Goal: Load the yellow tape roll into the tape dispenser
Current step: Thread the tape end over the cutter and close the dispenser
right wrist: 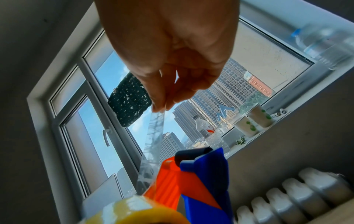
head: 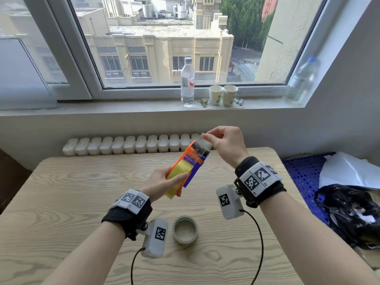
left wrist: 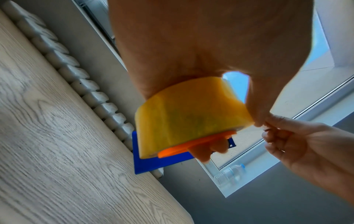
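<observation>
Head view: left hand grips the yellow tape roll seated in the orange-and-blue tape dispenser, held tilted in the air above the wooden table, well clear of its edges. Right hand pinches the free tape end just past the dispenser's top, other fingers curled. A second tape roll lies flat on the table between the forearms; a black bag sits off the right edge. On the windowsill stand a water bottle and two paper cups. Left wrist view: thumb and fingers wrap the roll against the orange plate; fingertips show beneath it (hidden in the head view). Radiator runs just beyond the table's far edge. Right wrist view: a clear strip of tape stretches, seemingly taut, from the pinching fingertips down toward the dispenser's front; its lower end is blurred.
</observation>
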The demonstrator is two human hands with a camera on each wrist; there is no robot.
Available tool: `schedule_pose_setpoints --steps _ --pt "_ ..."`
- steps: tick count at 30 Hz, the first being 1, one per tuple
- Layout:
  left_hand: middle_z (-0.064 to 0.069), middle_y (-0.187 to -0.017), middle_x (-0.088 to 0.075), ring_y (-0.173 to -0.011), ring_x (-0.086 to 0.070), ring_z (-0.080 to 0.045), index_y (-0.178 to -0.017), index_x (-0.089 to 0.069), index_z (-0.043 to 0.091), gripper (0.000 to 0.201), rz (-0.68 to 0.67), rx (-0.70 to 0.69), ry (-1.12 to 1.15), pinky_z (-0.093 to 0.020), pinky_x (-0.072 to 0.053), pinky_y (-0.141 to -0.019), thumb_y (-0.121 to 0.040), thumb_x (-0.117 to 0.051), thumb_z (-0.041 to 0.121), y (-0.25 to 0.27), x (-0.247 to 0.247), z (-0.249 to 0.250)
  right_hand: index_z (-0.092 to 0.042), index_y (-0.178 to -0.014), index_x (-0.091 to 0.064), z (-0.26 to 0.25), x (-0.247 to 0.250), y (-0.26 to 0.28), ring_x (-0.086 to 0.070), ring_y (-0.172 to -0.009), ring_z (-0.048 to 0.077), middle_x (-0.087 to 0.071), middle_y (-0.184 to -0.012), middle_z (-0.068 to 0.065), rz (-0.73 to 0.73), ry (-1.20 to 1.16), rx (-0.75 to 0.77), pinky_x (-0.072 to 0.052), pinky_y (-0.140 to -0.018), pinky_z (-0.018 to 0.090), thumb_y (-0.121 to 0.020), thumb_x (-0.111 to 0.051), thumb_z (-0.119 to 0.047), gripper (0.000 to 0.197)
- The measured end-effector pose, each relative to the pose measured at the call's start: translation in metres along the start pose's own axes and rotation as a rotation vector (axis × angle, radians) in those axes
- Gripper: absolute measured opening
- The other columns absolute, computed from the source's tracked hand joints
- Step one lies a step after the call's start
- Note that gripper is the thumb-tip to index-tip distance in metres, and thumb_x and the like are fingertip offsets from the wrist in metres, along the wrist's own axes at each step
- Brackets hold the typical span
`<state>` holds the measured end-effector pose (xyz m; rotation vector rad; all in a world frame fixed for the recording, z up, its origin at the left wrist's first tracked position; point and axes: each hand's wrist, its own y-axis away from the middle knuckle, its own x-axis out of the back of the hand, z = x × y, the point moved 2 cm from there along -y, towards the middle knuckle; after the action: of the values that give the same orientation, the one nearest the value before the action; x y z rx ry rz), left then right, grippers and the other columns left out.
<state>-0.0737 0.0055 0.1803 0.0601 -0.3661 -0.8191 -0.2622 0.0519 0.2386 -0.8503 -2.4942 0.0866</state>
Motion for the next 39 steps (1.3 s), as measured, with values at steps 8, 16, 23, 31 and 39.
schedule_pose_setpoints --steps 8,16,23,31,39 --pt "-0.016 -0.062 -0.065 -0.043 -0.059 -0.016 -0.089 -0.063 -0.006 0.046 0.137 0.103 0.02 -0.022 -0.047 -0.043 -0.083 -0.062 0.04 -0.013 0.008 -0.009 -0.007 -0.082 -0.071 -0.005 0.007 -0.001 -0.057 -0.063 0.003 -0.064 -0.07 -0.004 0.066 -0.02 0.058 -0.046 -0.061 0.012 -0.081 -0.07 -0.019 0.012" --pt "-0.008 -0.052 -0.066 -0.045 -0.061 -0.018 -0.082 -0.069 -0.003 0.041 0.133 0.115 0.056 -0.029 -0.048 -0.05 -0.078 -0.069 0.038 -0.006 0.002 -0.018 -0.011 -0.079 -0.074 0.026 0.003 -0.014 -0.064 -0.076 0.014 -0.069 -0.076 0.001 0.055 0.08 -0.109 -0.052 -0.077 0.029 -0.078 -0.073 -0.025 0.014" --pt "-0.012 -0.056 -0.067 -0.049 -0.062 -0.022 -0.082 -0.068 -0.003 0.037 0.08 0.076 0.033 -0.037 -0.05 -0.06 -0.079 -0.069 0.034 -0.006 0.005 -0.012 -0.011 -0.075 -0.074 0.052 -0.008 -0.015 -0.066 -0.083 0.019 -0.073 -0.082 0.007 0.045 -0.015 -0.237 -0.052 -0.086 0.036 -0.075 -0.076 -0.022 0.012" --pt "-0.009 -0.057 -0.068 -0.05 -0.062 -0.019 -0.083 -0.069 0.0 0.037 0.046 0.068 -0.005 -0.03 -0.048 -0.054 -0.079 -0.068 0.036 -0.006 0.005 -0.002 -0.005 -0.082 -0.07 0.06 -0.014 -0.007 -0.057 -0.072 0.01 -0.066 -0.078 0.003 0.066 -0.17 -0.325 -0.05 -0.081 0.029 -0.077 -0.075 -0.022 0.019" --pt "-0.004 -0.054 -0.068 -0.048 -0.062 -0.013 -0.083 -0.069 0.003 0.034 0.034 0.068 -0.01 -0.021 -0.048 -0.049 -0.08 -0.067 0.037 -0.007 0.003 0.004 -0.002 -0.088 -0.069 0.061 -0.014 -0.004 -0.062 -0.079 0.016 -0.069 -0.087 0.008 0.079 -0.175 -0.279 -0.051 -0.078 0.028 -0.081 -0.071 -0.022 0.022"
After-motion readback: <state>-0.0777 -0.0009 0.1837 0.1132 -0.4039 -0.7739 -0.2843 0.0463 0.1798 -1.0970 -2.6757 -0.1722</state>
